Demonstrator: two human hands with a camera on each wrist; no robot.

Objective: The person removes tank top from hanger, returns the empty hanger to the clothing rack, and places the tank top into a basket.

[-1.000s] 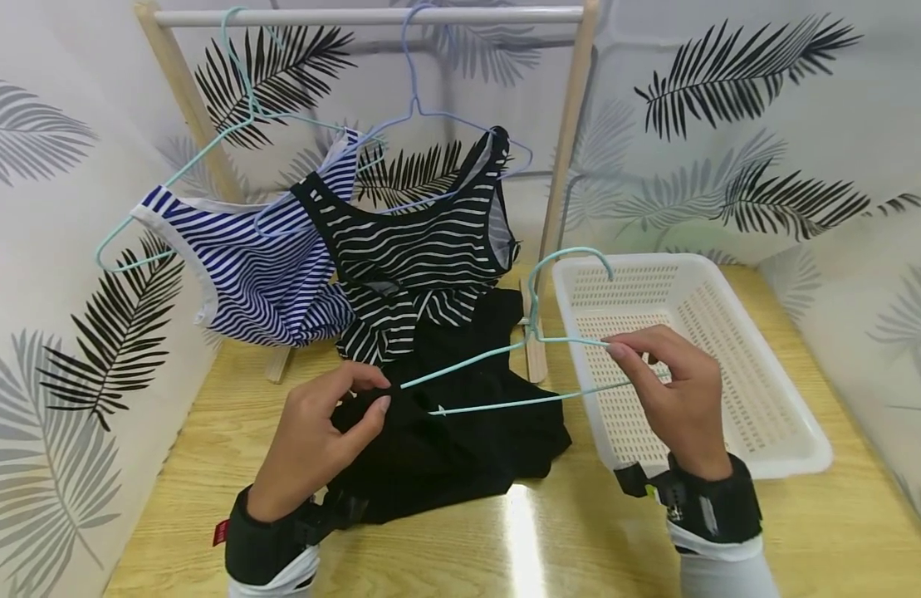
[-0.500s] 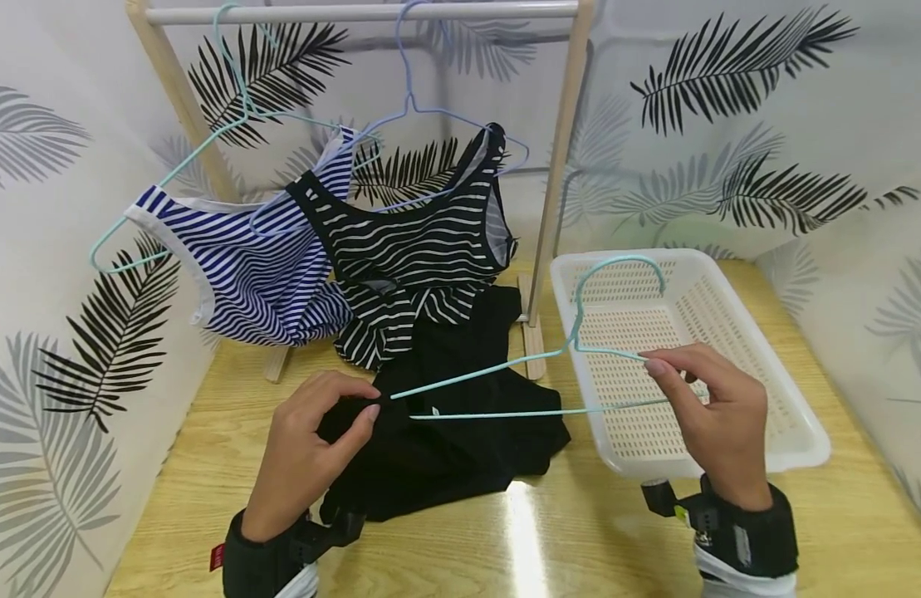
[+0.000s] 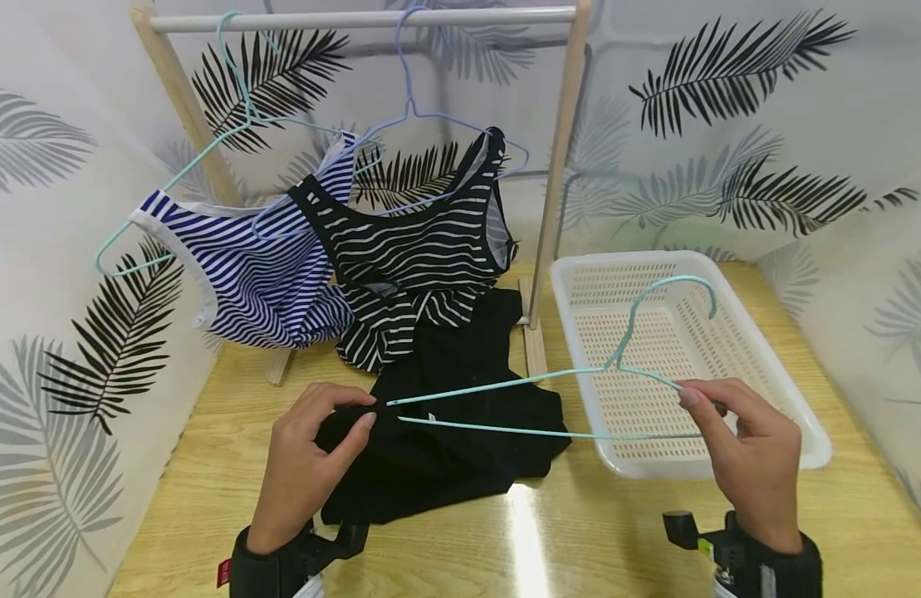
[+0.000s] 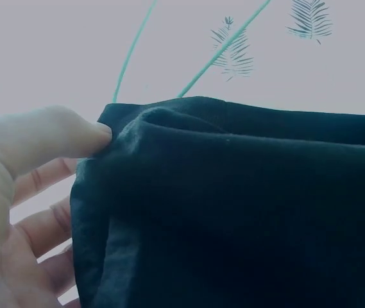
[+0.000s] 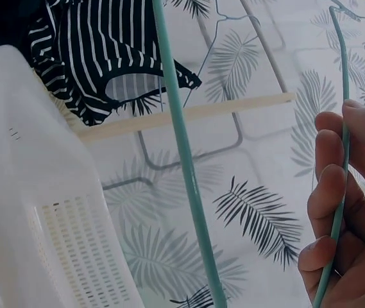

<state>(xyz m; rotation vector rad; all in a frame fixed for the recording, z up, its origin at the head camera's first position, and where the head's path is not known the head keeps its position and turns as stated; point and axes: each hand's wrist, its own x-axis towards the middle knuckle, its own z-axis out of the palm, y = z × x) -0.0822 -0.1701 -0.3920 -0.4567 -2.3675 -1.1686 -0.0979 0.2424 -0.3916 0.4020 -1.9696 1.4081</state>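
Note:
My left hand [image 3: 299, 465] pinches the upper left edge of a black garment [image 3: 460, 469] between thumb and fingers. In the left wrist view the black cloth [image 4: 220, 205] hangs from that grip, thumb at its folded corner. A mint-green hanger [image 3: 505, 384] spans between the hands, tilted, its hook at the upper right. Its left end is hidden by the cloth near my left fingertips. My right hand [image 3: 759, 444] grips the hanger's right arm; in the right wrist view its fingers [image 5: 326, 186] curl round the green wire.
A white perforated basket [image 3: 572, 332] stands on the wooden table [image 3: 580, 548], beneath the hanger's right part. Behind, a rack [image 3: 490, 15] bears a blue-and-white striped top [image 3: 258, 266] and a black-and-white striped top [image 3: 423, 245] on hangers. The black garment's far part lies below them.
My right hand has moved right and towards me with the hanger, whose hook has swung right over the basket. My left hand has shifted slightly left, still pinching the black garment.

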